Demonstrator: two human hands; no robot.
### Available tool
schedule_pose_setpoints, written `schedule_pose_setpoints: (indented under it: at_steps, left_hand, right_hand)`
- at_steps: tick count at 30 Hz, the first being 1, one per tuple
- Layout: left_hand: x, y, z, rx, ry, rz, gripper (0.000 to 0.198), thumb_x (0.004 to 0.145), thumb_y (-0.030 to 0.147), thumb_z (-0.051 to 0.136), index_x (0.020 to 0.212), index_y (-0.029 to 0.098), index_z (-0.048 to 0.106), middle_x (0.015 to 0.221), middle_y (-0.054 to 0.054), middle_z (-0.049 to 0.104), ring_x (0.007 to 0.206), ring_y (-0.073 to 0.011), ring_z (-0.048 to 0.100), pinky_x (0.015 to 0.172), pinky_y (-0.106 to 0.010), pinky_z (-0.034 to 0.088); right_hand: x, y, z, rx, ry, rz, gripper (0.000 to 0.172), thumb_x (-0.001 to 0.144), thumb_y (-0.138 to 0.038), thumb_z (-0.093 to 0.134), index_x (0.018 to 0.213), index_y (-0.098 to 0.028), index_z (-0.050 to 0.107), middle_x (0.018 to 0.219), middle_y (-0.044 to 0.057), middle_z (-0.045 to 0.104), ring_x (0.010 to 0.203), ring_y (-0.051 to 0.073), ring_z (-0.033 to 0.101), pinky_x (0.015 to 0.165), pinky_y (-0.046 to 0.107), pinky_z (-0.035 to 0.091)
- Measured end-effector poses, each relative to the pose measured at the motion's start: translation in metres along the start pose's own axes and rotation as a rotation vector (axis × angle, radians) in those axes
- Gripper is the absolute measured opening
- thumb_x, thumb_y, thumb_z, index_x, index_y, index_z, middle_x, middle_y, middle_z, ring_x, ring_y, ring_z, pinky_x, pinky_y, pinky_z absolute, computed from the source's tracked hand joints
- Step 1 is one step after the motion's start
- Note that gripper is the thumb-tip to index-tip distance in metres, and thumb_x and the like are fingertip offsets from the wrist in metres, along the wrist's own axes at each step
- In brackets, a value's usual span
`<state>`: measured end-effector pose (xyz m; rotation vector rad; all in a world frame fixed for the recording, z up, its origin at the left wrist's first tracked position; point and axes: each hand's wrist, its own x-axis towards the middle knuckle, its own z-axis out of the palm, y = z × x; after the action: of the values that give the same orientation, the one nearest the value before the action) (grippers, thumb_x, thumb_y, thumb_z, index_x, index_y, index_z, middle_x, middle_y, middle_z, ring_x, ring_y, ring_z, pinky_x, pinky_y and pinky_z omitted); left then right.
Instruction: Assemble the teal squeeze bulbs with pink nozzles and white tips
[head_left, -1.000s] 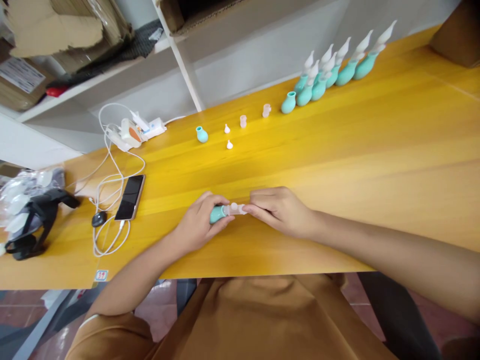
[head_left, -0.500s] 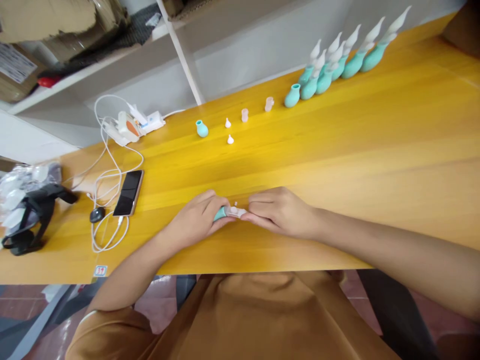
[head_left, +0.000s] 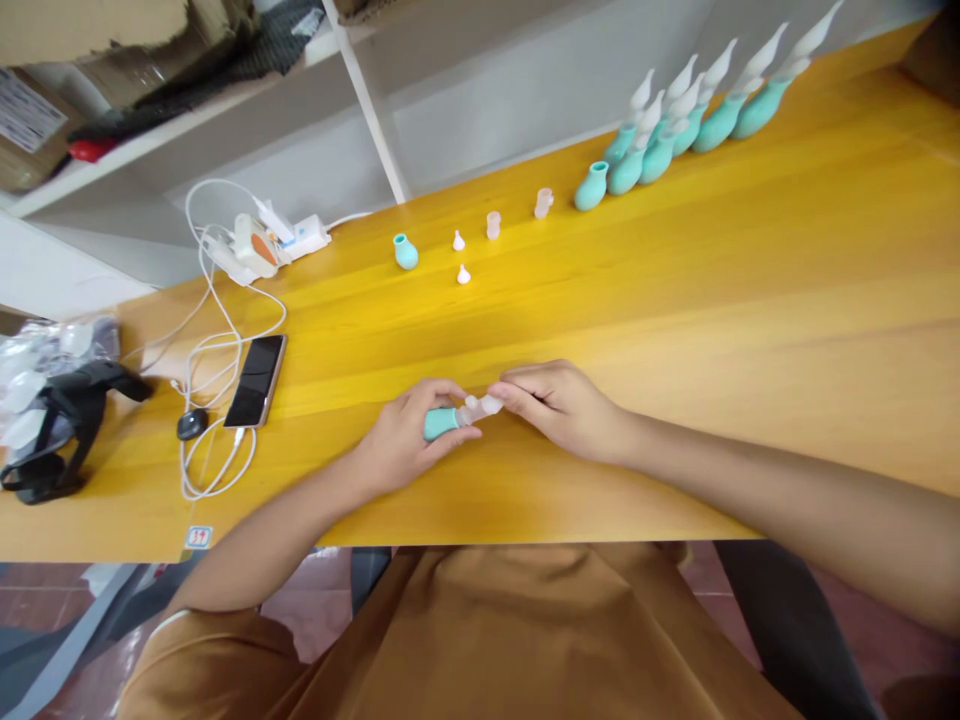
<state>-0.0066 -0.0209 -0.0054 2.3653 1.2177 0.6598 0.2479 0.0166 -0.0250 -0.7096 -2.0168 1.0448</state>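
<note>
My left hand (head_left: 409, 430) is closed around the teal squeeze bulb (head_left: 441, 423) of a nasal aspirator, which lies nearly level just above the table. A clear connector (head_left: 469, 411) sits in the bulb's neck, with a small side knob upward. At its far end is a whitish tip (head_left: 491, 404), pinched between the thumb and fingers of my right hand (head_left: 562, 405). The fingers partly cover this tip, so its full shape is hidden.
Farther back lie a loose teal bulb (head_left: 406, 252), two small white tips (head_left: 463, 274), two clear connectors (head_left: 493, 225) and an open bulb (head_left: 591, 187). Several assembled aspirators (head_left: 720, 122) stand at back right. A phone (head_left: 256, 380), cables and a power strip (head_left: 304, 240) occupy the left.
My left fingers have loosened a little, baring more of the bulb. The connector end now tilts slightly upward, and my right thumb has come up onto the tip.
</note>
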Motion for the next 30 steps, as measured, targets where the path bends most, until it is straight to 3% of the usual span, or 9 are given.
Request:
schedule_pose_setpoints:
  at_steps: [6,11,16,23,30]
  left_hand:
    - [0.0,0.002,0.004,-0.005,0.048,-0.058,0.042,0.102,0.053,0.075,0.127,0.024,0.056,0.103,-0.003,0.08,0.092,-0.0209,0.082,0.083,-0.033,0.063]
    - [-0.001,0.007,0.008,-0.032,0.075,-0.116,0.043,0.102,0.049,0.076,0.129,0.025,0.053,0.093,0.001,0.08,0.081,-0.0188,0.081,0.08,-0.031,0.062]
    - [-0.003,0.007,0.009,-0.001,0.131,-0.137,0.046,0.101,0.05,0.077,0.131,0.025,0.052,0.1,-0.001,0.082,0.091,-0.021,0.083,0.084,-0.034,0.064]
    - [-0.003,0.002,0.005,0.076,0.17,-0.02,0.048,0.102,0.053,0.075,0.132,0.024,0.052,0.117,-0.007,0.081,0.101,-0.0228,0.085,0.087,-0.034,0.066]
    - [0.0,-0.005,0.0,0.106,0.083,0.073,0.051,0.102,0.05,0.075,0.138,0.023,0.052,0.104,-0.006,0.083,0.103,-0.0241,0.085,0.094,-0.038,0.066]
  right_hand:
    - [0.002,-0.001,0.007,0.144,-0.003,0.161,0.066,0.11,-0.071,0.044,0.071,-0.019,0.05,0.067,-0.003,0.043,0.061,0.01,0.039,0.06,0.025,0.035]
    - [0.0,0.0,0.008,0.172,-0.001,0.192,0.065,0.11,-0.071,0.045,0.071,-0.019,0.052,0.068,-0.002,0.043,0.063,0.01,0.038,0.06,0.025,0.035]
    - [-0.001,-0.001,0.012,0.199,0.026,0.167,0.063,0.111,-0.067,0.046,0.072,-0.019,0.05,0.067,-0.003,0.041,0.062,0.01,0.036,0.059,0.024,0.033]
    - [-0.001,-0.003,0.008,0.167,0.008,0.128,0.063,0.113,-0.064,0.045,0.068,-0.02,0.039,0.064,-0.005,0.032,0.058,0.009,0.031,0.056,0.025,0.03]
    - [-0.001,0.004,0.003,0.108,-0.092,0.086,0.061,0.114,-0.06,0.045,0.07,-0.019,0.048,0.065,-0.004,0.039,0.059,0.009,0.038,0.058,0.025,0.032]
